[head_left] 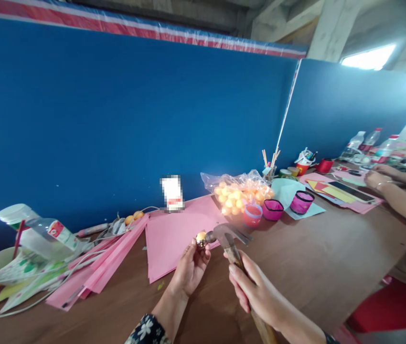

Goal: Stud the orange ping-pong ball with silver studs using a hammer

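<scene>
Beside a glossy round ball [201, 238] slants a wood-handled hammer [230, 249].

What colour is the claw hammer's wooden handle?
The wooden handle is brown, best seen in the head view.

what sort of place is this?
Likely a shared craft workroom: pink paper and bagged orange balls lie on the brown table, with another person's hands farther right along it.

Brn table [314, 267]: pink paper [176, 239] ctr, pink strips [108, 267] L, orange-ball bag [253, 180] & lt-blue paper [315, 210] R.
</scene>
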Demonstrator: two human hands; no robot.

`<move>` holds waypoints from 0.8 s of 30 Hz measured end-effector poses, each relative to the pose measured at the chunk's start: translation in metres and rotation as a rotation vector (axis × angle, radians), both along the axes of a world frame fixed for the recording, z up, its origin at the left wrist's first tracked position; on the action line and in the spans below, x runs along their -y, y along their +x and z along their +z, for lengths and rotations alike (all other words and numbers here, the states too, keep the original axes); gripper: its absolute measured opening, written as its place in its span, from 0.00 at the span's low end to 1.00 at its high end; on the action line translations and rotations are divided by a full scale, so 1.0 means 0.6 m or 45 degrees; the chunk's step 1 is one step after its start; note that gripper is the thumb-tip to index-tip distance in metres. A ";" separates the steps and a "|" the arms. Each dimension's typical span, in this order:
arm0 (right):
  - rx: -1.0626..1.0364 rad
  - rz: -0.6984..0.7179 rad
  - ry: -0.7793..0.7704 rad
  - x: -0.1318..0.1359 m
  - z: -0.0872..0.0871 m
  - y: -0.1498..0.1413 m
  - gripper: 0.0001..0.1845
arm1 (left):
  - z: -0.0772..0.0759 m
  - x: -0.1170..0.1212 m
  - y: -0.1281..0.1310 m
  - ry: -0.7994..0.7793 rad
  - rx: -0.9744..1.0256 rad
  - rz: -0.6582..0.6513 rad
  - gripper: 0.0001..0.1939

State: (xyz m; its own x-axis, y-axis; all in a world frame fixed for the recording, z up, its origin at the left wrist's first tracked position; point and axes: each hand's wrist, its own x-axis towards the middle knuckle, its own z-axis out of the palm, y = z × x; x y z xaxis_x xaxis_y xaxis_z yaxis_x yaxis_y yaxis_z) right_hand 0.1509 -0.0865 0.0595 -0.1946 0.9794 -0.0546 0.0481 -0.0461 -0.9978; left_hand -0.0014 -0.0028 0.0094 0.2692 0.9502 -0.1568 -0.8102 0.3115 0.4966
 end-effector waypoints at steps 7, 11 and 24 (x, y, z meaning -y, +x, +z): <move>-0.014 -0.027 0.006 0.001 0.004 0.004 0.16 | -0.001 -0.001 -0.001 0.002 -0.040 -0.003 0.05; 0.003 -0.019 0.010 0.001 0.006 0.005 0.16 | -0.001 -0.001 -0.001 0.048 -0.063 -0.045 0.06; -0.042 -0.068 0.023 0.002 0.000 -0.007 0.18 | -0.007 -0.003 -0.003 0.049 -0.075 -0.010 0.06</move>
